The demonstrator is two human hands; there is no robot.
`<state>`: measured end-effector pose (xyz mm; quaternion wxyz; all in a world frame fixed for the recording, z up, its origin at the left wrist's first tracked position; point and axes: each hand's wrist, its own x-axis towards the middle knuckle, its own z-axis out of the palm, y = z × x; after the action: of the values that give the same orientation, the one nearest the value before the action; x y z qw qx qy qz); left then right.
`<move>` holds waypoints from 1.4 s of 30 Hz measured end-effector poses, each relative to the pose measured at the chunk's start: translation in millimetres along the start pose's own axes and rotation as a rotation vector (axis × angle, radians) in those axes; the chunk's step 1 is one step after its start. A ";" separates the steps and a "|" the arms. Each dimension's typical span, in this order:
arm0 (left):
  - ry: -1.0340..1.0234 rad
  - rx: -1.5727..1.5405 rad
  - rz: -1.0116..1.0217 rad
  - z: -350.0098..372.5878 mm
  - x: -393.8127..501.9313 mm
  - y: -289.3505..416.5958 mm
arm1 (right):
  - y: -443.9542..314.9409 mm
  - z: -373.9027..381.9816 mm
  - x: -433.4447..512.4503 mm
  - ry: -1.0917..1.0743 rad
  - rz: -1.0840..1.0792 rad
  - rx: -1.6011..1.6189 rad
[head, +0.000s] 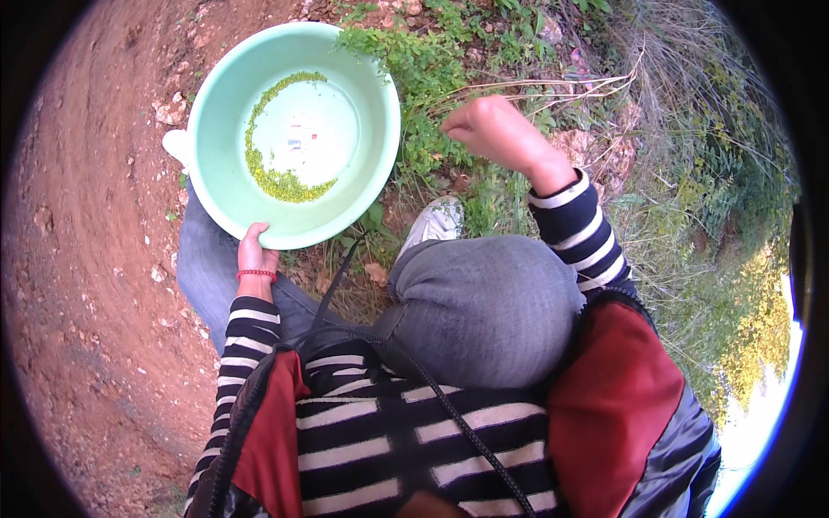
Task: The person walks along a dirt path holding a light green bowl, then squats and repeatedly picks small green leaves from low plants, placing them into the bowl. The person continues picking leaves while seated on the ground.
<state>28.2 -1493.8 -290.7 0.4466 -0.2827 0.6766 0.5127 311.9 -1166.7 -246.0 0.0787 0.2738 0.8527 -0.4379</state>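
My left hand (255, 252) grips the near rim of a pale green plastic basin (220, 136), thumb over the edge. The basin tilts towards me above my left leg. A crescent of small yellow-green buds or seeds (285, 186) lies along the left and near side of its floor. A small printed label (295, 144) shows on the bare bottom. Right of the basin, my right hand (499, 136) hangs in the air over low green plants (421, 71). Its fingers are curled together and point left; whether they hold anything small is hidden.
Reddish bare soil with stones (97, 213) spreads along the left. Dry stalks (570, 87) and tangled grass (686, 78) stand at the right, beside a rock (583, 146). My bent knee (486, 304) and white shoe (437, 220) are below the plants. A dark cord (337, 281) hangs near the basin.
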 end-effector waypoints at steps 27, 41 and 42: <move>-0.041 0.015 0.020 -2.9 2.1 -2.3 | 40.6 46.9 10.9 0.217 0.289 0.402; -0.030 -0.001 0.017 -3.4 3.5 -3.3 | 9.9 15.7 5.2 0.334 0.275 0.503; -0.027 0.000 0.019 -3.7 3.7 -3.3 | 6.5 11.8 5.0 0.349 0.221 0.386</move>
<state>28.1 -1498.0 -295.2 0.4508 -0.2692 0.6730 0.5209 309.9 -1170.9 -259.6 -0.0756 0.4465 0.7191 -0.5271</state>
